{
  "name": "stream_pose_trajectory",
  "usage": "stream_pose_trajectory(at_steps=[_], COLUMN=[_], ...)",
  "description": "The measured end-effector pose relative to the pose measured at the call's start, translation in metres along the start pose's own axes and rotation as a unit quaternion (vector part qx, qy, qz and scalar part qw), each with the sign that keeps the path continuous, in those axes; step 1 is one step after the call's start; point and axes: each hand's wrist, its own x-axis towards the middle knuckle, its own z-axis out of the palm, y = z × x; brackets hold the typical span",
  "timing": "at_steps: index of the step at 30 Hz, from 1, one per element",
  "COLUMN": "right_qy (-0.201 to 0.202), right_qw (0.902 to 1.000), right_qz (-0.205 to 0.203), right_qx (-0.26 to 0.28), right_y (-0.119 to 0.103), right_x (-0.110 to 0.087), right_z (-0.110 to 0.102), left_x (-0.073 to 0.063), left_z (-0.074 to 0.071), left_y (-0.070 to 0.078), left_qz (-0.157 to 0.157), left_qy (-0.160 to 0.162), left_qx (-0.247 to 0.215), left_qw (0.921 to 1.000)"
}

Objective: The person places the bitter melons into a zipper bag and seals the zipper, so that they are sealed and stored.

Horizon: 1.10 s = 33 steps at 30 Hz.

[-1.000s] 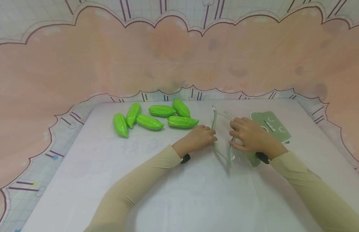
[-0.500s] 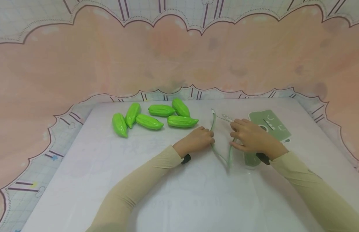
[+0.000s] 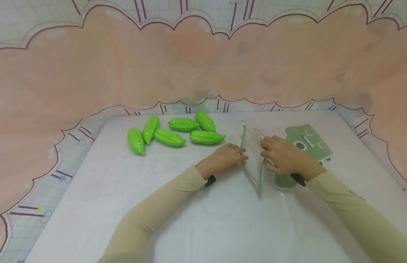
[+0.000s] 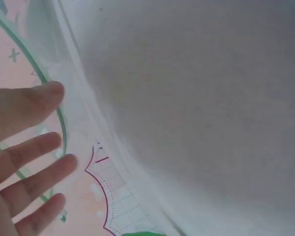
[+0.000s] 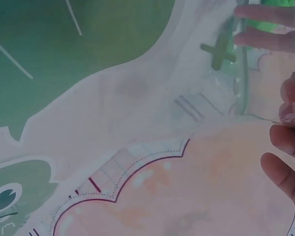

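Observation:
A clear plastic bag (image 3: 310, 140) with a green cartoon-face print lies toward the right of the table. Its green-edged mouth (image 3: 261, 179) stands spread between my two hands. My left hand (image 3: 224, 159) is at the left edge of the mouth. In the left wrist view its fingers (image 4: 42, 172) are straight and spread, with the thumb tip on the green rim (image 4: 62, 120). My right hand (image 3: 287, 157) grips the opposite edge with curled fingers and covers part of the print. In the right wrist view, fingertips (image 5: 292, 93) meet at the clear film.
Several glossy green, ridged, pointed pieces (image 3: 207, 137) that look like vegetables lie at the back left of the white-covered table (image 3: 203, 219). A patterned peach-coloured cloth (image 3: 177, 62) rises behind and at both sides.
Both hands stay nearly in place at the mouth. The left fingertips now extend a little past the rim, and the bag's printed body shifts slightly.

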Motion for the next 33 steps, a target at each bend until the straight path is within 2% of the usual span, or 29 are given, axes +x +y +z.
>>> stream_pose_trajectory(at_steps=[6, 11, 16, 24, 33], right_qy=[0.035, 0.050, 0.066, 0.056, 0.070], right_qw=[0.9991, 0.9981, 0.9964, 0.9968, 0.9955], right_qz=[-0.025, -0.036, -0.050, -0.055, -0.062], right_qx=[0.006, 0.010, 0.017, 0.018, 0.021], right_y=[0.006, 0.009, 0.011, 0.013, 0.014], right_x=[0.001, 0.001, -0.001, -0.002, -0.003], right_z=[-0.001, -0.001, 0.000, 0.000, -0.002], left_x=[-0.009, -0.023, -0.042, -0.064, -0.071], left_z=[-0.002, -0.001, 0.002, 0.001, 0.001], left_y=[-0.003, -0.014, -0.033, -0.071, -0.099], left_qz=[0.001, -0.014, -0.050, -0.120, -0.137], left_qy=[0.030, 0.044, 0.057, 0.083, 0.089], left_qx=[-0.007, -0.013, -0.038, -0.045, -0.029], left_qw=[0.9995, 0.9988, 0.9964, 0.9883, 0.9862])
